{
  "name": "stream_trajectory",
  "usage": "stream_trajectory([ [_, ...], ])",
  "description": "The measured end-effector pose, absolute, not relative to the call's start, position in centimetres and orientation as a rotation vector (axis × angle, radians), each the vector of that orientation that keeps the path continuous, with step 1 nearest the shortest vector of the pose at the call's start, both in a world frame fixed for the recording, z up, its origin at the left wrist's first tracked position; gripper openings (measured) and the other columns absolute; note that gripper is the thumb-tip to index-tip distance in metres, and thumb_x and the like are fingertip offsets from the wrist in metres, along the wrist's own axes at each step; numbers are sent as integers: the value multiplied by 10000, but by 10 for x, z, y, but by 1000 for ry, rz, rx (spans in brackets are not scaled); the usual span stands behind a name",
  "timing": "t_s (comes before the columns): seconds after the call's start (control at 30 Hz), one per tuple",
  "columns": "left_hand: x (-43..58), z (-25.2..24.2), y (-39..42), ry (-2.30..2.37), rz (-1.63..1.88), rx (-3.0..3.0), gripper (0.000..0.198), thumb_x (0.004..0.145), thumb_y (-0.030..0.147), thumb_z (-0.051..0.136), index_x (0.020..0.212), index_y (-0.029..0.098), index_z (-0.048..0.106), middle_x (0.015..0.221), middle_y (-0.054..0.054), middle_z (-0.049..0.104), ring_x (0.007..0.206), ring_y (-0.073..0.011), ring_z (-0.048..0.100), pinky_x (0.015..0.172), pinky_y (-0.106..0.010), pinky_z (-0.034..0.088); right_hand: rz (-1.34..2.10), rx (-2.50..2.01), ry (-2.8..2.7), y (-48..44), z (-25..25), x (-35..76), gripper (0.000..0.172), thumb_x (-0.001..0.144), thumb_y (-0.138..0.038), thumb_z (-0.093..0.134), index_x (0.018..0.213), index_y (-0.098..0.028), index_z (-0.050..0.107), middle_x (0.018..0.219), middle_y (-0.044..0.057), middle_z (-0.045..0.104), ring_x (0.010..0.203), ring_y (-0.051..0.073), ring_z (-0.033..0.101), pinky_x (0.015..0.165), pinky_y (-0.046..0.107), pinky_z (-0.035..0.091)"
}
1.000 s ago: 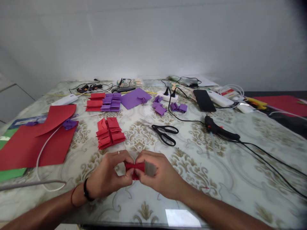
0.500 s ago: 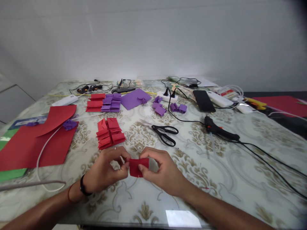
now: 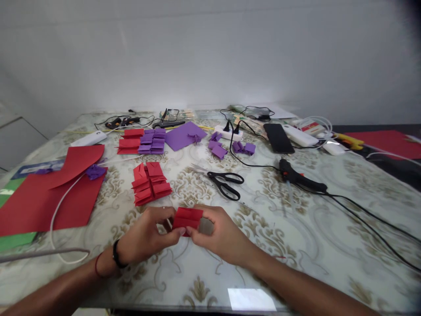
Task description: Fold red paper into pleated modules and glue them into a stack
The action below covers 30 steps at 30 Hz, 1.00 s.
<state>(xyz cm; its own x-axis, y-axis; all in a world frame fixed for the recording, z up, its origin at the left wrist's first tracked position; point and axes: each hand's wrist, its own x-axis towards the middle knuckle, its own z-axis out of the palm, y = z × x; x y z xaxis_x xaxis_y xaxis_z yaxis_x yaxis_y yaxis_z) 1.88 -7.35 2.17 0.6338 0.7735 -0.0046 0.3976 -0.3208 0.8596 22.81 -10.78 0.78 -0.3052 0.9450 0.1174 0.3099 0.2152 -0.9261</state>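
A small creased piece of red paper [image 3: 188,216] is held between both hands, low in the middle of the view. My left hand [image 3: 151,230] pinches its left side, thumb along the lower edge. From the other side my right hand [image 3: 219,235] grips it, with the thumb pressed close to the left thumb. The fingers behind the paper are partly hidden. Just beyond my left hand lie several folded red paper pieces [image 3: 150,183] in two columns. Black-handled scissors [image 3: 226,180] rest past my right hand, blades pointing left.
Red sheets [image 3: 49,202] lie at the left over green paper [image 3: 19,239]. Folded purple pieces [image 3: 153,140], a purple sheet [image 3: 184,135] and a power strip [image 3: 228,132] sit farther back. To the right are a hot glue gun [image 3: 301,177] with its cord and a black phone [image 3: 278,138].
The red paper has tilted and risen slightly, now showing a crease across it. My left hand has shifted right, bringing its thumb beside the right thumb.
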Motion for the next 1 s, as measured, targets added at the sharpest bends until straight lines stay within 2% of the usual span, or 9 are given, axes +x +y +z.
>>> stream_trajectory([
  [0.1, 19, 20, -75, 938, 506, 1958, 157, 899, 269, 618, 825, 164, 708, 745, -7, 678, 679, -142, 566, 621, -232, 436, 1094, -1181, -1738, -108, 8, 227, 88, 832, -173, 665, 888, -178, 732, 824, 6, 698, 788, 179, 624, 739, 279, 482],
  [0.23, 20, 16, -75, 968, 540, 1923, 150, 892, 269, 611, 814, 167, 689, 756, -17, 693, 687, -152, 568, 620, -237, 445, 1096, -1204, -1715, -109, 7, 226, 88, 809, -167, 669, 867, -175, 735, 772, 2, 692, 767, 182, 627, 699, 266, 492],
  [0.47, 21, 19, -79, 938, 545, 1989, 83, 797, 174, 621, 801, 164, 703, 728, -6, 686, 644, -137, 554, 620, -235, 438, 1140, -1170, -1789, -109, 10, 223, 180, 750, -125, 645, 893, -175, 742, 797, -17, 707, 692, 146, 585, 652, 242, 466],
  [0.53, 21, 19, -79, 929, 586, 1961, 97, 803, 178, 624, 828, 163, 716, 739, -10, 693, 646, -139, 555, 619, -233, 449, 1135, -1176, -1786, -109, 12, 224, 161, 746, -129, 638, 870, -179, 728, 800, -18, 706, 700, 148, 581, 665, 248, 463],
  [0.63, 20, 19, -78, 896, 628, 1881, 170, 822, 175, 623, 936, 169, 749, 824, -23, 742, 706, -156, 607, 663, -238, 500, 1100, -1195, -1767, -108, 15, 227, 29, 742, -151, 640, 740, -180, 647, 758, -19, 671, 695, 147, 560, 679, 259, 452],
  [0.7, 20, 19, -78, 889, 642, 1851, 198, 829, 173, 623, 975, 171, 757, 869, -29, 762, 752, -169, 641, 698, -247, 525, 1093, -1191, -1748, -107, 16, 229, 100, 730, -152, 638, 667, -188, 569, 688, -39, 603, 661, 134, 526, 663, 254, 433],
  [0.83, 19, 19, -77, 940, 676, 1833, 158, 832, 207, 631, 924, 155, 749, 818, -27, 733, 745, -174, 646, 691, -249, 537, 1136, -1148, -1704, -105, 17, 234, 117, 720, -135, 631, 672, -195, 543, 656, -59, 543, 633, 117, 491, 640, 237, 409],
  [1.0, 18, 17, -76, 948, 675, 1824, 173, 861, 247, 637, 951, 156, 754, 819, -32, 730, 751, -174, 649, 706, -252, 553, 1146, -1123, -1699, -105, 16, 234, 105, 749, -135, 653, 711, -196, 575, 714, -34, 603, 692, 139, 541, 677, 245, 447],
])
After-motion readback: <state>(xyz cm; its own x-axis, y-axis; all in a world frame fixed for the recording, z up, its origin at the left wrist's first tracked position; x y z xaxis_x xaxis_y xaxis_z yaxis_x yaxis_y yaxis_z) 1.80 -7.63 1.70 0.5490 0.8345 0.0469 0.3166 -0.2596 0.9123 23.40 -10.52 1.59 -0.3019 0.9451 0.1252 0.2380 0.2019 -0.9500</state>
